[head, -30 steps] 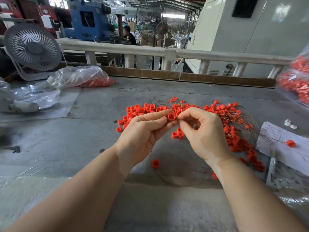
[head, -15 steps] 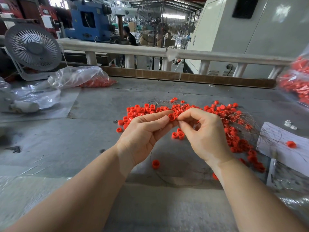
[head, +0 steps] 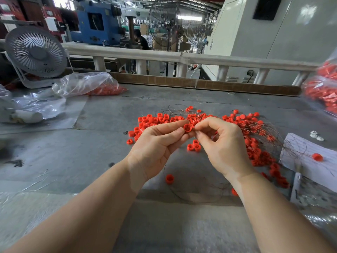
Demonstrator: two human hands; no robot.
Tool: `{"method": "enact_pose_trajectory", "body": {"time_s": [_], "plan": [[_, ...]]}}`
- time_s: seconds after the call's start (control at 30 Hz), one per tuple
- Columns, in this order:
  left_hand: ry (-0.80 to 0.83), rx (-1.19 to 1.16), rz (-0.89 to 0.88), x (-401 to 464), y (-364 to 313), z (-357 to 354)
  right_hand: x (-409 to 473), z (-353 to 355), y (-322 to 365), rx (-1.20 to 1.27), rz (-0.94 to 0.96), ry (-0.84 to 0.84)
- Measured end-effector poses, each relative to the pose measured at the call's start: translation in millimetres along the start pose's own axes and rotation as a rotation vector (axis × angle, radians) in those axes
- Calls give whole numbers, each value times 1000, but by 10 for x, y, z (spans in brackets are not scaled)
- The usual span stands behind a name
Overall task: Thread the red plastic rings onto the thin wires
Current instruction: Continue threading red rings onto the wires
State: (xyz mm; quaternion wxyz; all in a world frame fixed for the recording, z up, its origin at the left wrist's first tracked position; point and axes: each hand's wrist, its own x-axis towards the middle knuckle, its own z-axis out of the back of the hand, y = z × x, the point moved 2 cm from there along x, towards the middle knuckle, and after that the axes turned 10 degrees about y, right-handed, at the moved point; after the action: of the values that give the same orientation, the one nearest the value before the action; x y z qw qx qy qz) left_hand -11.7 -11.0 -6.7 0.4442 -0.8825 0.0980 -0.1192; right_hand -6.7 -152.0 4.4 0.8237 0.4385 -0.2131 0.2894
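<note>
Barely shifted, left hand [head: 155,148] pinches red ring [head: 187,128]; right hand [head: 224,145] pinches wire.

The ring [head: 187,128], tucked partly behind the left hand's [head: 156,148] fingertips half a second ago, is now shown fully, pinched at those fingertips with its opening turned up toward the camera. The right hand's [head: 221,143] thumb and forefinger have been brought closer, so that the ring's right edge is now touched by them.
</note>
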Motion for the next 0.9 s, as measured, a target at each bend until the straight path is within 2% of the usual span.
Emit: {"method": "enact_pose_trajectory", "body": {"time_s": [0.43, 0.7, 0.9], "plan": [[28, -62, -15, 5, -2, -6, 18, -8, 26, 167, -93, 18], [38, -124, 10, -1, -14, -14, 30, 7, 15, 20, -53, 3], [43, -142, 5, -1, -17, -13, 33, 4, 18, 21, -49, 14]]}}
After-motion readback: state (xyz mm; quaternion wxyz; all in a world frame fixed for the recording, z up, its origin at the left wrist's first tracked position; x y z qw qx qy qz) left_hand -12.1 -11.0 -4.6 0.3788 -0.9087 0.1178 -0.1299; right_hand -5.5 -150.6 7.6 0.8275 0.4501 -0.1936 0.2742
